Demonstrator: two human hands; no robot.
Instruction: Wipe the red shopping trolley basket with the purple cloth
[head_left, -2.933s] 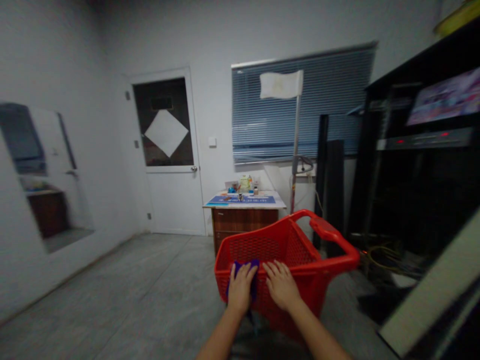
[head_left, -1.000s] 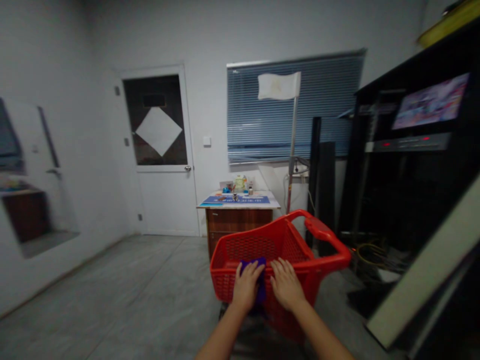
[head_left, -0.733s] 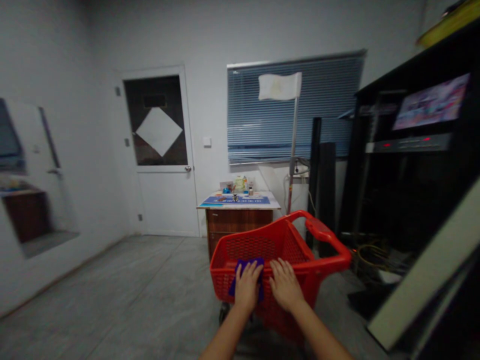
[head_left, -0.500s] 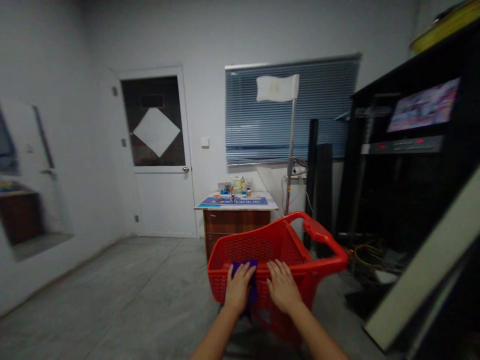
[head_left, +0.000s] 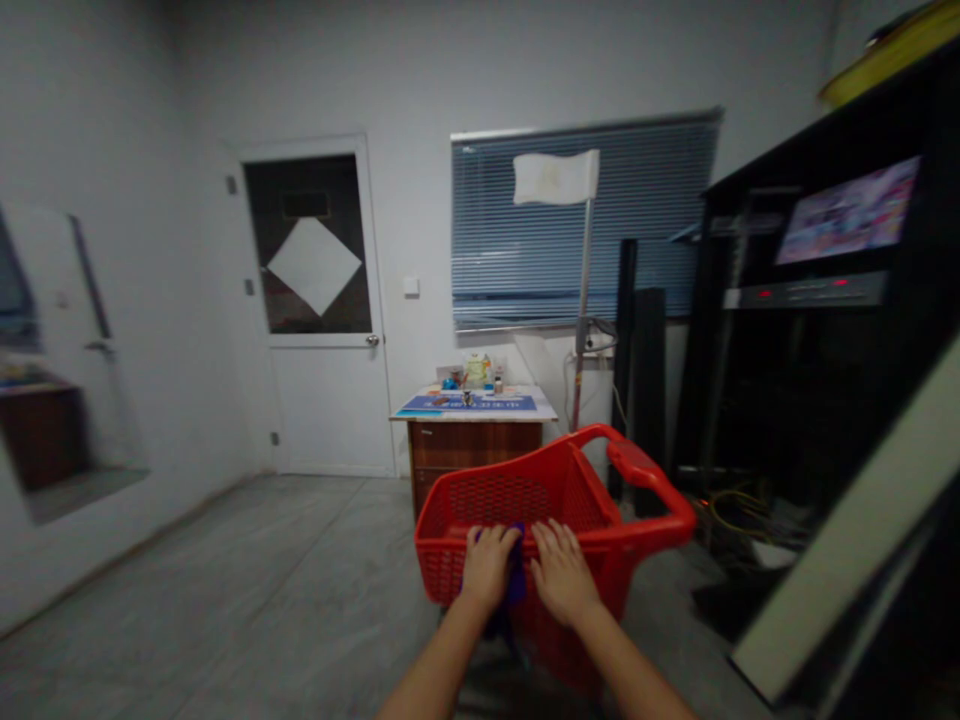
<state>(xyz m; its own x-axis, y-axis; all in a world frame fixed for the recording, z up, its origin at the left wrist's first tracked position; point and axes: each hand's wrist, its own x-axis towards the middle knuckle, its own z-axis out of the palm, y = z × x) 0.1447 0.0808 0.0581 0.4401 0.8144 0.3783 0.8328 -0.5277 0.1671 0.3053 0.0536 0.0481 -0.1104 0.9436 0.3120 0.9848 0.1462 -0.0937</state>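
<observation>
A red plastic shopping cart (head_left: pixel 540 490) stands in front of me, its handle toward the right. Over its near rim hangs a purple cloth (head_left: pixel 517 580). My left hand (head_left: pixel 489 568) is closed on that cloth at the rim, fingers curled over the edge and part of the cloth hidden beneath them. Just to the right, my right hand (head_left: pixel 564 572) rests on the same rim with its fingers spread and holds nothing.
Behind the cart is a brown cabinet (head_left: pixel 480 440) with small items on top. A pole with a white flag (head_left: pixel 555 178) rises beside it. A pale board (head_left: pixel 847 540) leans at the right, near a black rack. A white door (head_left: pixel 326 410) is at the left.
My left hand has moved a little to the right along the rim, together with the purple cloth. My right hand has barely moved.
</observation>
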